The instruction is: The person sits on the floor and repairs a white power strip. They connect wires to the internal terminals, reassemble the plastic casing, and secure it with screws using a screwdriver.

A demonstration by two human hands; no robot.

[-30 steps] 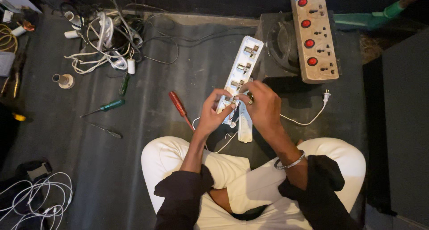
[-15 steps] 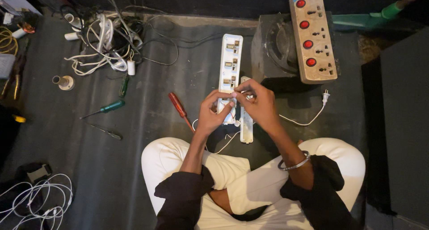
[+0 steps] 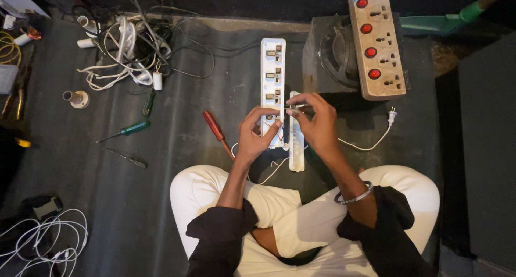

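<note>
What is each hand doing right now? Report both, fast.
Left hand: fingers curled on the near end of the opened white power strip.
Right hand: pinching a small part, too small to identify.

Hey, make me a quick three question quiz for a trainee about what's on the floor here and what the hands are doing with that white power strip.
1. True or false: the white power strip lies opened on the dark floor mat, its inner parts showing.
2. Which tool lies nearest the left hand?
A. the red-handled screwdriver
B. the green-handled screwdriver
C. the tangle of white cables
3. Fill in: the beige strip with red switches rests on top of a dark ____.

Key
1. True.
2. A.
3. Box. Both hands, the right hand too, are at the near end of the white power strip, beside its separate white cover.
</note>
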